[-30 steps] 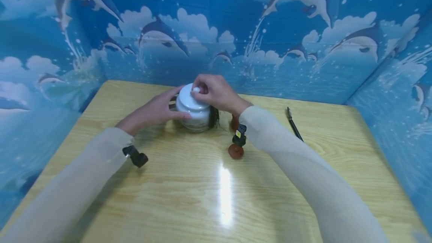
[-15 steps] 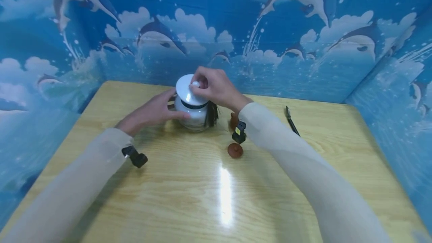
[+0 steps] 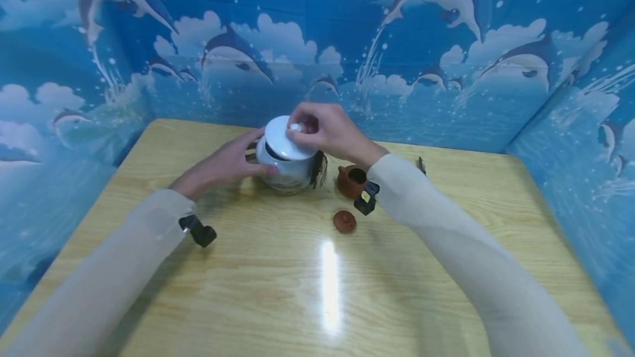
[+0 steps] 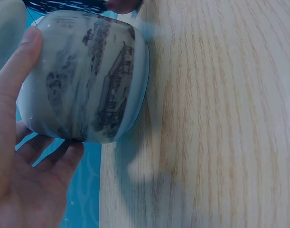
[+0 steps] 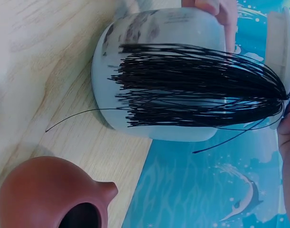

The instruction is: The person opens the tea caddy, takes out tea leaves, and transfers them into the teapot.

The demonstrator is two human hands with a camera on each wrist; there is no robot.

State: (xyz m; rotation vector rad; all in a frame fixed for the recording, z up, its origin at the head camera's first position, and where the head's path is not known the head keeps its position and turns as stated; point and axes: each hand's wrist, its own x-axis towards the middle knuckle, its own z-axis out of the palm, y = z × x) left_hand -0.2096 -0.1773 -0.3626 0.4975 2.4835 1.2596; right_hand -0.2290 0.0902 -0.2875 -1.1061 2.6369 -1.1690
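Observation:
A white ceramic jar [image 3: 286, 176] with a grey painted scene [image 4: 114, 90] stands near the table's back edge. My left hand [image 3: 233, 158] grips its left side, thumb in front and fingers behind. With my right hand [image 3: 324, 131] I pinch the knob of the jar's white lid [image 3: 280, 139]. The lid sits off the jar, tilted, and a dark gap shows under its front left edge. From the lid hangs a black tassel [image 5: 197, 85], draped down the jar's right side. In the right wrist view the lid [image 5: 279, 47] is apart from the jar.
Right of the jar is a brown clay teapot [image 3: 350, 182], its top uncovered. Its small round lid [image 3: 344, 222] lies in front of it. A thin black tool [image 3: 421, 166] is partly hidden behind my right sleeve. A dolphin-print curtain [image 3: 317, 70] rises behind the table.
The lid has come up off the jar's mouth and shifted right with my right hand. More of the teapot now shows, and my left hand stays in place.

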